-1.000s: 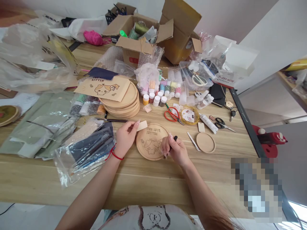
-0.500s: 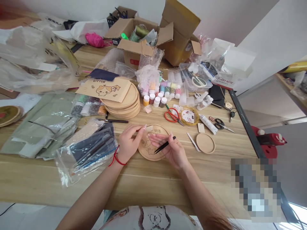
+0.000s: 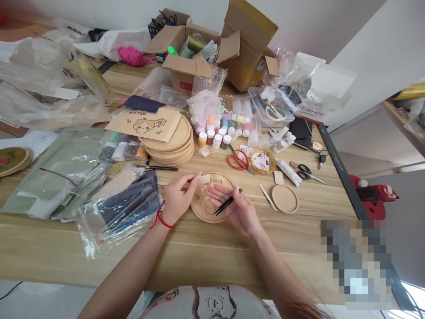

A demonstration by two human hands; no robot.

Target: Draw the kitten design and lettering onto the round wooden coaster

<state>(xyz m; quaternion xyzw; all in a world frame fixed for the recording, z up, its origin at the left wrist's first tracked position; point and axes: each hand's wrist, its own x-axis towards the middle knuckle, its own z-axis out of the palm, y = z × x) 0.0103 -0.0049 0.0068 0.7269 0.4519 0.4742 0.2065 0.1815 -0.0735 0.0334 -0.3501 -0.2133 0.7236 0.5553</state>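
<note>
Your right hand (image 3: 239, 209) had turned palm-up, fingers loosely extended, thumb pinning black tweezers (image 3: 226, 204), while your left hand (image 3: 177, 199) had edged right, fingertips pinching a small pale tag (image 3: 205, 179) over the round wooden plate (image 3: 202, 210) before you! You were seemingly positioning that tag; the next move called for steady tweezer tips.

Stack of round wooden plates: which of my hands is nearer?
Left. Your left hand is just in front of the stack of round wooden plates; your right hand is farther off, in front and to the right.
</note>
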